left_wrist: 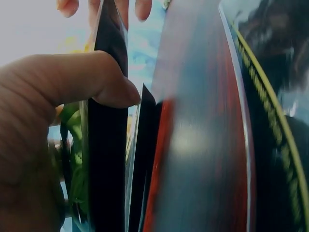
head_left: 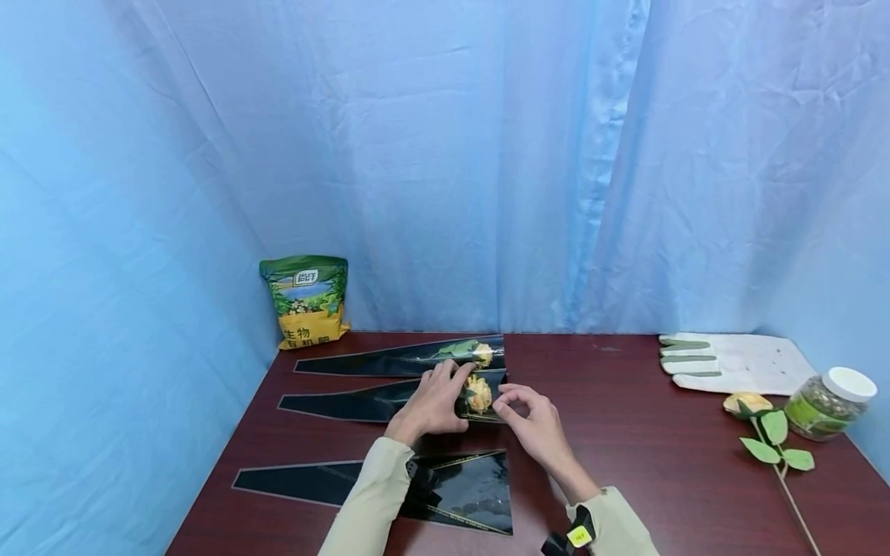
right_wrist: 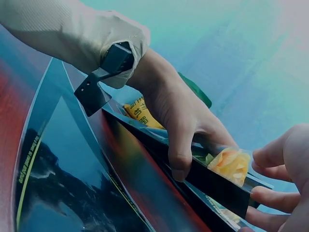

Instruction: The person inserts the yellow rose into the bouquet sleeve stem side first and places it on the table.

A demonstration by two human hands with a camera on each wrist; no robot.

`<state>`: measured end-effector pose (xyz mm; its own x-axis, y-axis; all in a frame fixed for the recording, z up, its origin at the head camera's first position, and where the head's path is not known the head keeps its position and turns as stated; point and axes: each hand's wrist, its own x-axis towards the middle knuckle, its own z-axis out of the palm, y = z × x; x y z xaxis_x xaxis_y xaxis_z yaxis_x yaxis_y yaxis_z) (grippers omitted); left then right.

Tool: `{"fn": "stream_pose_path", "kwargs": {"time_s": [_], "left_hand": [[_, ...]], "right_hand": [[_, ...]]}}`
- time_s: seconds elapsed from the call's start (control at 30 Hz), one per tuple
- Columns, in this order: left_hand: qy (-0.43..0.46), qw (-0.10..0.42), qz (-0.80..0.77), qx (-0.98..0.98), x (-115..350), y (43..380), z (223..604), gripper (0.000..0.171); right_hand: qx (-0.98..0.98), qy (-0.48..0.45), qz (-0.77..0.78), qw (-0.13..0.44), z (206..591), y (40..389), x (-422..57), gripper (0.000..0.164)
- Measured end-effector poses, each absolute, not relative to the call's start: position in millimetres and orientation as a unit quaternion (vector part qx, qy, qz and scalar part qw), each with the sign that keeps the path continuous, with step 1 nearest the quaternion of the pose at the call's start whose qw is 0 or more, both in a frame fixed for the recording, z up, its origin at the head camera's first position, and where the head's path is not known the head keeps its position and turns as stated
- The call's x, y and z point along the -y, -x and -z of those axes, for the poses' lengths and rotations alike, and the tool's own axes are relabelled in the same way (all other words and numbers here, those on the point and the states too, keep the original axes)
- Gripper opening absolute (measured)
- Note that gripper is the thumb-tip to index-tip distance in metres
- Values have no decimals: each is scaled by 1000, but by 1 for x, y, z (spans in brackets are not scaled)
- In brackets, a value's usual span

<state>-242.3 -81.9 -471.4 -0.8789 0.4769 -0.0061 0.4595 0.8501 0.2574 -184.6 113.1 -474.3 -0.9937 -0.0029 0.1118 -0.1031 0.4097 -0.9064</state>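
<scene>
A yellow rose (head_left: 478, 394) lies in the middle black flower sleeve (head_left: 334, 403), its bloom near the wide right end. My left hand (head_left: 434, 403) grips this sleeve just left of the bloom; in the left wrist view the thumb (left_wrist: 113, 82) lies along its black side, with the other fingers across from it. My right hand (head_left: 534, 423) pinches the sleeve's wide end beside the bloom. In the right wrist view the petals (right_wrist: 231, 165) show above the black side between both hands. Green leaves (left_wrist: 75, 154) show through the film.
Behind lies another sleeve (head_left: 361, 361) with a yellow rose (head_left: 483, 354); a flat sleeve (head_left: 292, 480) lies in front. A fertiliser bag (head_left: 306, 301) stands back left. At right are white-and-green gloves (head_left: 744, 364), a lidded jar (head_left: 829, 405) and a loose yellow rose (head_left: 748, 403).
</scene>
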Motion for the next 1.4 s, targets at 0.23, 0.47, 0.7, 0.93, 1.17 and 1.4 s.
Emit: {"fn": "stream_pose_path", "kwargs": {"time_s": [0.23,0.47,0.7,0.93,1.17,1.4], "left_hand": [[-250,53,-132,-958,90,247,473,92],[-256,75,-125,-956,95,251,480,91],[-264,87,-121,-953,99,257,487,93],[-267,92,-127,-951,102,261,488,94],[-282,96,-115,-948,105,262,486,94],[-286,109,-114,-945,109,264,486,95]], "right_hand": [[834,-39,-551,19,477,189,-111,9],[832,-36,-553,-8,484,196,-111,10],[835,-26,-550,-19,493,205,-115,11],[848,-19,-530,-21,501,208,-119,11],[861,-22,-506,-32,505,209,-123,11],[867,-21,-496,-37,509,210,-125,10]]}}
